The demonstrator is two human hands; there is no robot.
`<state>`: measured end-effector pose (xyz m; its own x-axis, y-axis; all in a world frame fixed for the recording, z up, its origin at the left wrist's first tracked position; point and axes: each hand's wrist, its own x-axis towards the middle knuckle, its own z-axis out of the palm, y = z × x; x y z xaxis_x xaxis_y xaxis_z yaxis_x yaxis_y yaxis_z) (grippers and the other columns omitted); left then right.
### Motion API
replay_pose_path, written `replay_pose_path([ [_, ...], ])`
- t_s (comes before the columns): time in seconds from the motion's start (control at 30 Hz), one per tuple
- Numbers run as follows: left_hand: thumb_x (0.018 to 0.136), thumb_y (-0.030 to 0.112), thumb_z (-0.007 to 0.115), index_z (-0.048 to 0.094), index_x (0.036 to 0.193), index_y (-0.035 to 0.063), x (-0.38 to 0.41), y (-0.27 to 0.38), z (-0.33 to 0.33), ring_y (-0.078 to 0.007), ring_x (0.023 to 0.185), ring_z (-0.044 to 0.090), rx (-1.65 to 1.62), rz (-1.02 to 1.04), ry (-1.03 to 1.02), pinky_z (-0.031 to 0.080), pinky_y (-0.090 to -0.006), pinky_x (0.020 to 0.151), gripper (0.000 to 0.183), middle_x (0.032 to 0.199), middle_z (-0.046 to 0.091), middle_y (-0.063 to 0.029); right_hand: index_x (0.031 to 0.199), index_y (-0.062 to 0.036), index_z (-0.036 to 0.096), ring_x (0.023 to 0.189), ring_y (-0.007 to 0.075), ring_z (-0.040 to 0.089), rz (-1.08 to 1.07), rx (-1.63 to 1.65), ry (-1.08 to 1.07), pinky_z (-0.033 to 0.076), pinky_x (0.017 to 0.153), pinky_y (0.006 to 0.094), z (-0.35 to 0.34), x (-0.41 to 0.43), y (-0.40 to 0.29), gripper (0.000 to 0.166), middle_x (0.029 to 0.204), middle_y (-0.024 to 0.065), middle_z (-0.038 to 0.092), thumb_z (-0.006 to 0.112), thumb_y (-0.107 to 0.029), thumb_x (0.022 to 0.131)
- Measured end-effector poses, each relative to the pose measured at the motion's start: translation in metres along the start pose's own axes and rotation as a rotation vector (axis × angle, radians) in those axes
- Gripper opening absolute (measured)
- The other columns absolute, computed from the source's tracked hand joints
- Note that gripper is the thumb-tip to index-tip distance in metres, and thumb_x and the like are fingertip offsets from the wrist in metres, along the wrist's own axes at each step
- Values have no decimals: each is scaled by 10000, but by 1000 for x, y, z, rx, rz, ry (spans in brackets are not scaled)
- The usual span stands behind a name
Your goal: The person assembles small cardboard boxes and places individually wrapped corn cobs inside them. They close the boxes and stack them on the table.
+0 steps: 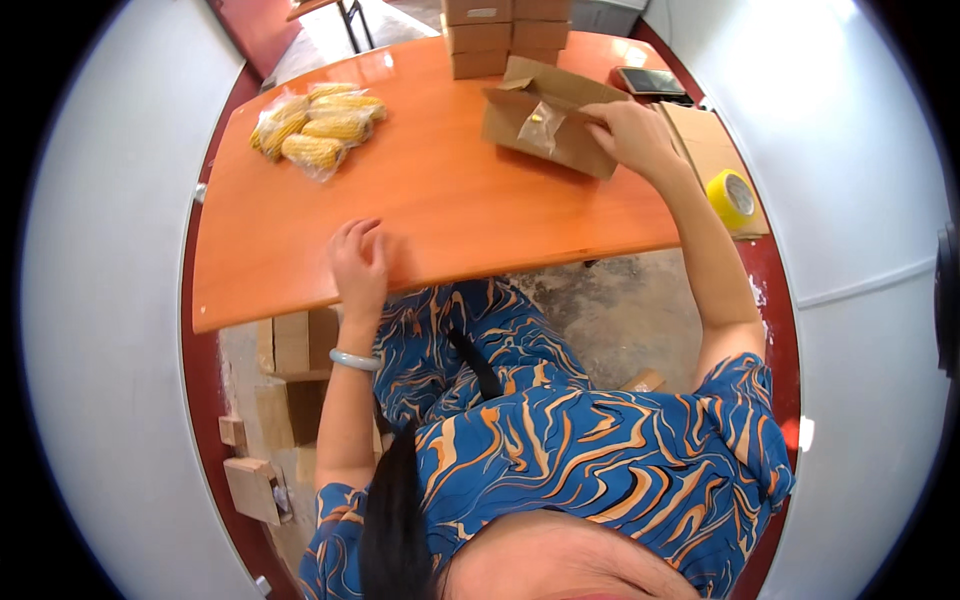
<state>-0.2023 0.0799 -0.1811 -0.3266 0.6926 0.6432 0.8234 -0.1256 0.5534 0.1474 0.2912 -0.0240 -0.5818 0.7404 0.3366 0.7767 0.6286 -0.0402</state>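
My right hand [636,136] grips the right end of an open cardboard box [501,126], with the fingers over its edge. The box sits tilted at the back right of the table. A piece of clear plastic wrapping [546,135] with a small yellow spot shows in the opening; what else is inside is hidden. My left hand [358,261] is at the table's front edge, fingers loosely curled and apart, holding nothing. Several corn cobs in clear plastic bags [319,126] lie in a group at the table's left.
Stacked closed cardboard boxes [480,39] stand at the far edge of the orange table [450,187]. On the right are a phone [654,81], flat cardboard [701,142] and a yellow tape roll [730,199]. More cardboard boxes [291,409] are on the floor at left.
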Motion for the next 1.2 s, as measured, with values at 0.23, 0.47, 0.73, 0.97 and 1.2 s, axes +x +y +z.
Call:
replay_pose_path([
  [0.23, 990, 92, 652, 683, 1132, -33, -6, 100, -9, -131, 993, 664, -1041, -583, -183, 545, -287, 867, 192, 1101, 707, -80, 1089, -176, 721, 896, 275, 701, -411, 171, 111, 549, 709, 435, 38, -46, -114, 240, 944, 62, 738, 647, -136, 865],
  [0.47, 928, 31, 709, 598, 1262, -37, -40, 94, -21, -137, 1029, 641, -1093, -618, -272, 536, -264, 915, 358, 1153, 667, -80, 1148, -103, 705, 1063, 300, 654, -468, 315, 129, 544, 876, 412, 50, -51, -130, 321, 1045, 95, 725, 672, -83, 829],
  [0.73, 989, 107, 648, 579, 1273, -25, -48, 101, -16, -136, 999, 642, -1348, -738, -302, 546, -280, 873, 321, 1129, 665, -86, 1023, -64, 715, 937, 316, 655, -388, 673, 175, 536, 823, 409, 29, -82, -166, 213, 953, 101, 691, 697, -18, 816],
  [0.97, 1021, 72, 605, 629, 1152, -6, -50, 113, -10, -96, 888, 646, -1087, -584, -252, 540, -250, 835, 154, 1028, 686, -40, 1005, -68, 722, 853, 278, 682, -351, 689, 119, 538, 745, 378, 48, -91, -173, 177, 909, 92, 699, 754, -118, 838],
  [1.2, 1016, 48, 589, 640, 1136, -8, -50, 112, -13, -72, 879, 613, -953, -453, -303, 521, -231, 811, 142, 985, 667, -15, 987, -28, 702, 778, 191, 727, -70, 928, -210, 574, 696, 304, 43, -86, -169, 165, 939, 80, 718, 762, -121, 864],
])
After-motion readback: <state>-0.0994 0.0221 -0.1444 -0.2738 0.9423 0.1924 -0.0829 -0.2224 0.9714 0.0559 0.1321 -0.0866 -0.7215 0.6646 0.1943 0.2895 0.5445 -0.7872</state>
